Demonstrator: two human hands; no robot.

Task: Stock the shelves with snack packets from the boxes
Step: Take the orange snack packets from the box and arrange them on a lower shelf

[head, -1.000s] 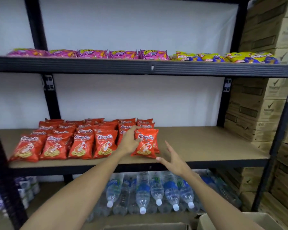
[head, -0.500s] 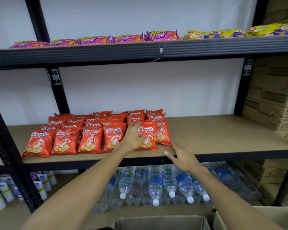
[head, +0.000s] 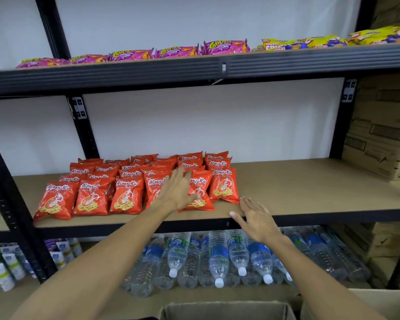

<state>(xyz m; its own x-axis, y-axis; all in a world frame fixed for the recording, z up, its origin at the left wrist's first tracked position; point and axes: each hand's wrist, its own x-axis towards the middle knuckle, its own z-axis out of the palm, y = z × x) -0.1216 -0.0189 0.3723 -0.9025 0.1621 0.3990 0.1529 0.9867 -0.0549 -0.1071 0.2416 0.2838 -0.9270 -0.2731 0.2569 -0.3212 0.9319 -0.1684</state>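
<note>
Red prawn-cracker packets point(head: 134, 190): rows on the left half of the middle shelf point(head: 310, 188), leaning back. Front-row packet point(head: 200, 192): under the left hand point(head: 178, 190), which lies flat on it, fingers spread, gripping nothing. Right hand point(head: 255, 219): released, palm down, fingers on the shelf's front edge just beside the rightmost packet point(head: 224, 185). Upper shelf point(head: 194, 70): pink corn-snack packets point(head: 178, 50), then yellow packets point(head: 303, 42). Below: water bottles point(head: 217, 257) lying on their sides. Right: stacked cartons point(head: 379, 135). Bottom edge: open cardboard boxes point(head: 226, 310)
</note>
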